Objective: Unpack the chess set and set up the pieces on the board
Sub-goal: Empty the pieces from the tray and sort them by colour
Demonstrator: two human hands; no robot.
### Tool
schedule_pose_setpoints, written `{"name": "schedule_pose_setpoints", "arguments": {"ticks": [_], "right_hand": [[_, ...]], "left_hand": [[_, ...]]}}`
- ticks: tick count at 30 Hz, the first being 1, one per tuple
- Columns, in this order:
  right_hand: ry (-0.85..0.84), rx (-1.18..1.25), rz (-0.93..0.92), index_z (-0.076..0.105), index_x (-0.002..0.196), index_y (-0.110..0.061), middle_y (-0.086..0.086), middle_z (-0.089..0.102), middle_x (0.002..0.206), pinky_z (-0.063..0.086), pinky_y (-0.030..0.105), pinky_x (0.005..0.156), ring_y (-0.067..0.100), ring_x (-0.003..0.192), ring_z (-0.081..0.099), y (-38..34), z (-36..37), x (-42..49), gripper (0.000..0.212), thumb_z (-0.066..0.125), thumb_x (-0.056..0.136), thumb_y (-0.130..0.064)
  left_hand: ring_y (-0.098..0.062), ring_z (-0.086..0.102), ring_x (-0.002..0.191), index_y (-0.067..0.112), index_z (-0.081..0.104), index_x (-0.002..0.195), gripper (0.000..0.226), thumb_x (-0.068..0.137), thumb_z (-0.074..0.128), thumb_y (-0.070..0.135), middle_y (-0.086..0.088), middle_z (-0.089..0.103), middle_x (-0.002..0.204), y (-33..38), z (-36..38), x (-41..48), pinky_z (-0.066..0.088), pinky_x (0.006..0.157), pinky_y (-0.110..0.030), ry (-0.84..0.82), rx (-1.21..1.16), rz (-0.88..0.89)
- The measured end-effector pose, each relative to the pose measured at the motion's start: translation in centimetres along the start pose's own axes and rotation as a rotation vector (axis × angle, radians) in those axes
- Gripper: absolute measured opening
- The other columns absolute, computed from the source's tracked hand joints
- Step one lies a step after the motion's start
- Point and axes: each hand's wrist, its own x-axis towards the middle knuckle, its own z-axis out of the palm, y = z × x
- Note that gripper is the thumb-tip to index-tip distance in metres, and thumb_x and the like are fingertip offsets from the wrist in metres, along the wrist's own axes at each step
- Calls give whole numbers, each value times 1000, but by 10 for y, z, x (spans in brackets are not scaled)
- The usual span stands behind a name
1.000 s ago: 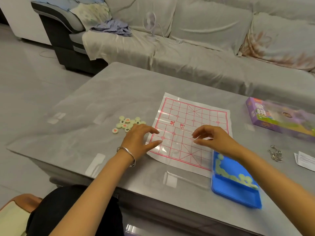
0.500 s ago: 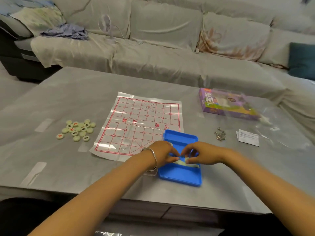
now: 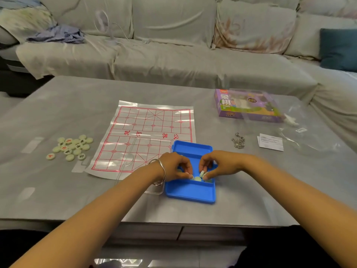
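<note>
Head view: both hands are in the blue tray. The right hand pinches a tilted disc between thumb and fingers. The left hand is curled, fingertips on a second disc; can't tell if it's a real pinch. The board sheet lies just beyond and left of the left hand. Loose pieces are well left of it. The purple box is far beyond the right hand.

1. We saw soft, even indoor light with only faint shadows.
2. We noticed pale glare patches on the glossy tabletop.
3. We found the sofa soft and smeared, and the frame edges bowed.
</note>
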Motion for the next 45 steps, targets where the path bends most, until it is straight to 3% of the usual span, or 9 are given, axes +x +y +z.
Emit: {"name": "schedule_pose_setpoints", "arguments": {"ticks": [7,12,16,20,29,35,39,45], "right_hand": [[-2,5,-18,69,97,-21,-7,65,91,47,26,83,9,86,56,6,1,4,22,76,77,-27],[54,55,-23,70,94,-17,-3,67,90,45,16,71,6,77,55,9,3,8,19,75,78,-25],[259,247,-42,70,92,-15,-5,67,85,45,9,65,2,71,58,12,8,6,16,74,79,-22],[408,388,-57,70,94,-13,-2,69,83,46,8,67,2,71,60,7,8,5,17,73,80,-22],[452,649,-99,59,96,-15,-1,68,84,52,10,68,6,77,66,-95,16,77,19,70,81,-20],[271,663,-175,62,99,-11,9,71,89,54,17,69,8,73,66,-182,49,142,23,70,82,-22],[328,448,-148,63,92,-11,6,71,77,54,32,78,12,72,65,-218,71,181,18,73,80,-19],[473,392,-92,70,95,-14,-5,65,85,43,15,66,3,74,55,-230,73,214,17,72,81,-24]], "left_hand": [[-3,56,82,25,67,95,20,80,69,36,11,63,88,2,-3,5,40,69,-11,-73,-47,-53],[-6,58,85,26,70,97,22,79,68,39,7,68,94,2,-3,11,49,78,-22,-87,-28,-56],[-8,60,85,24,70,93,18,80,68,36,5,69,91,-3,-1,12,49,78,-21,78,-142,-44],[-2,55,76,20,69,92,15,81,67,30,9,65,86,-12,-12,1,41,66,-7,283,-335,-39],[2,58,77,22,67,96,14,83,64,26,14,65,87,-93,-61,-97,44,66,-7,572,-415,-204],[-5,58,73,21,69,90,11,79,70,22,8,66,82,-161,-76,-191,43,61,-5,871,-394,-462],[-1,56,68,26,68,87,10,78,72,25,8,66,77,-189,-64,-219,39,61,-6,884,-368,-563],[-4,56,66,33,68,82,8,77,73,30,12,67,75,-208,-61,-211,44,63,-18,932,-344,-529]]}}
